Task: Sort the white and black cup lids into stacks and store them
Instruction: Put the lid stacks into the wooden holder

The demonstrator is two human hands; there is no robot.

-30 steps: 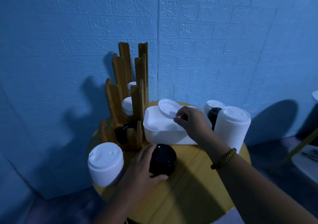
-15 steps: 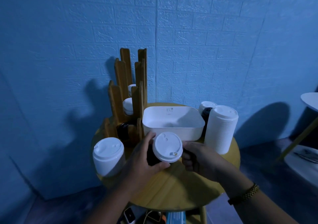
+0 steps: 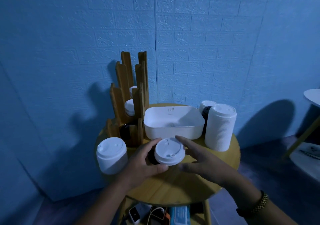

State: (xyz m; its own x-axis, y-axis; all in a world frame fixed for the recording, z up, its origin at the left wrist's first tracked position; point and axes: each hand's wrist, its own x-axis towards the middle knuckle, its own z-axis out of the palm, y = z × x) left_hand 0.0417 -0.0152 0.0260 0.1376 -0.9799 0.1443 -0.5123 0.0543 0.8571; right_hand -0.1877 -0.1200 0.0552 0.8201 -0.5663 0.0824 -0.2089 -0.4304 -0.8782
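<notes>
A white lid (image 3: pixel 169 151) sits on top of a black lid stack (image 3: pixel 152 157) at the front middle of the round wooden table (image 3: pixel 173 188). My left hand (image 3: pixel 146 162) curls round the black stack from the left, thumb below the white lid. My right hand (image 3: pixel 199 157) is spread open just right of the white lid, fingers straight and apart from it. A short white lid stack (image 3: pixel 111 155) stands at the front left. A tall white lid stack (image 3: pixel 220 127) stands at the right. The white bin (image 3: pixel 173 122) behind the hands looks empty.
A wooden slotted holder (image 3: pixel 131 102) at the back left keeps white lids in its upper slots and black lids (image 3: pixel 125 130) low down. More white and black lids (image 3: pixel 206 111) stand behind the tall stack. Blue brick wall behind. A white side table (image 3: pixel 313 96) at right.
My right hand carried a white lid from the bin to the black stack, set it on top and let go, fingers now spread. The view pulled back.
</notes>
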